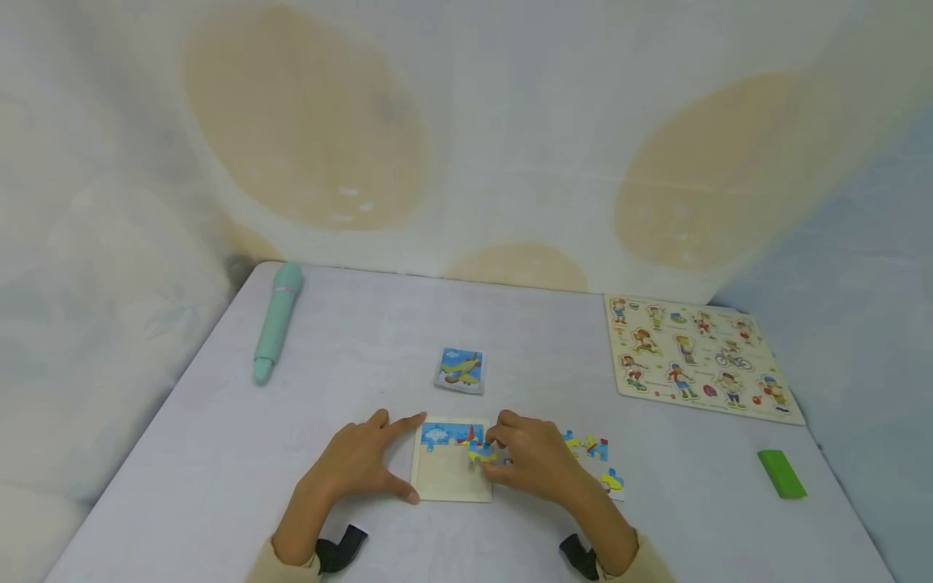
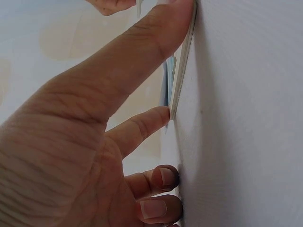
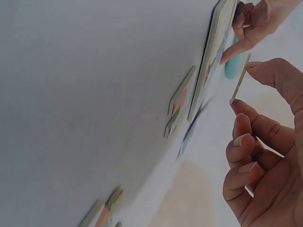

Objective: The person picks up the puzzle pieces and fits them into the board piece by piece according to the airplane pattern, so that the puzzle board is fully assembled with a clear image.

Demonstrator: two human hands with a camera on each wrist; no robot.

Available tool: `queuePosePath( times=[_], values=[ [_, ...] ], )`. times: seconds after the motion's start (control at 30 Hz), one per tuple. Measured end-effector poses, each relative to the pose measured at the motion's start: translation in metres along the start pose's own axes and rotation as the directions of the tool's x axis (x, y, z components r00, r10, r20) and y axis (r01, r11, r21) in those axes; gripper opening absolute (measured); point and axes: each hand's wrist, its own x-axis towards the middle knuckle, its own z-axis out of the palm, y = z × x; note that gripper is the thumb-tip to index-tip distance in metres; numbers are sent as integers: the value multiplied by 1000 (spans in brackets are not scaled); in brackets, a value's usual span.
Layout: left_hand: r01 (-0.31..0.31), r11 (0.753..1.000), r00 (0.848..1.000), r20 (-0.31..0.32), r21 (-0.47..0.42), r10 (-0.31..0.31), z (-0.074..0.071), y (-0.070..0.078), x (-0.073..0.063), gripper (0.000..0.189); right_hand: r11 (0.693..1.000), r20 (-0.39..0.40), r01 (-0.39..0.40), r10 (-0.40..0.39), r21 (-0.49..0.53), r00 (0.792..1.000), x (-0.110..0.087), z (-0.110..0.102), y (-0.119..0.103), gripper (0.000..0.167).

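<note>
A shallow puzzle tray (image 1: 453,478) lies flat in front of me, its top row filled with blue-sky pieces (image 1: 437,432). My left hand (image 1: 355,457) steadies its left side, thumb at the lower corner and index finger at the upper one. In the left wrist view, the thumb (image 2: 128,61) lies against the tray's edge. Over the tray's right part, my right hand (image 1: 535,455) pinches a blue and yellow puzzle piece (image 1: 481,452). In the right wrist view, that puzzle piece (image 3: 240,79) shows edge-on between thumb and index finger, held above the tray (image 3: 213,56).
Loose puzzle pieces (image 1: 586,444) lie right of the tray, partly behind my right forearm. A small picture card (image 1: 461,371) with a yellow plane is beyond the tray. A figure board (image 1: 692,360) and a green block (image 1: 782,474) sit at right, a teal microphone-shaped object (image 1: 277,324) at far left.
</note>
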Motion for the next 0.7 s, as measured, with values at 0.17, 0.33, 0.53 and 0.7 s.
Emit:
queuePosePath(
  times=[0.17, 0.33, 0.53, 0.7],
  values=[
    [-7, 1000, 1000, -2, -4, 7, -1, 1, 1, 106, 1000, 5, 16, -16, -5, 1000, 5, 3, -4, 26],
    [-11, 1000, 1000, -1, -8, 11, 0, 0, 2, 106, 999, 3, 39, -39, 1, 999, 10, 4, -10, 27],
    [-6, 1000, 1000, -3, -3, 6, 1, -2, 1, 106, 997, 5, 77, -77, 9, 997, 20, 7, -20, 26],
    [-8, 1000, 1000, -12, 14, 9, 1, -4, 1, 107, 995, 27, 101, -101, 10, 994, 27, 11, -28, 26]
  ],
)
